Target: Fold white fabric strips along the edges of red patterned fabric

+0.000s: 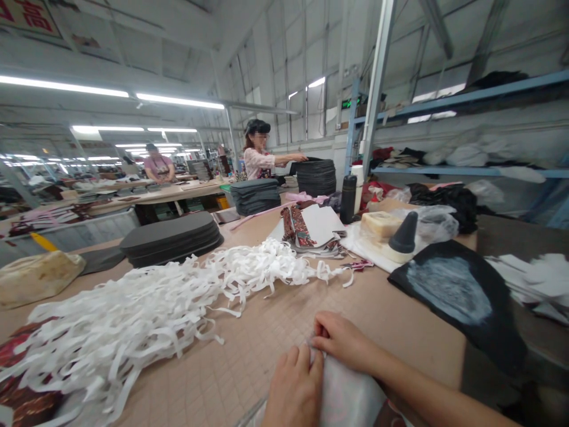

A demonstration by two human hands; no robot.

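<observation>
At the lower middle of the head view, a pale greyish piece of fabric (349, 394) lies at the table's near edge. My left hand (296, 382) rests on its left side, fingers pressed together at the edge. Just beyond, my right hand (340, 341) has its fingers curled in a pinch on the fabric's far corner. The two hands nearly touch. A dark patterned part shows at the fabric's lower right. To the left spreads a large tangled heap of white strips (146, 308) on the brown table (249, 367).
Dark oval sheets (171, 234) are stacked at the left. Patterned and white pieces (311, 228), a black bottle (348, 198), a dark cone (404, 231) and a black cloth with a whitish patch (448, 284) lie beyond and right. A person (260, 157) handles a dark stack farther back.
</observation>
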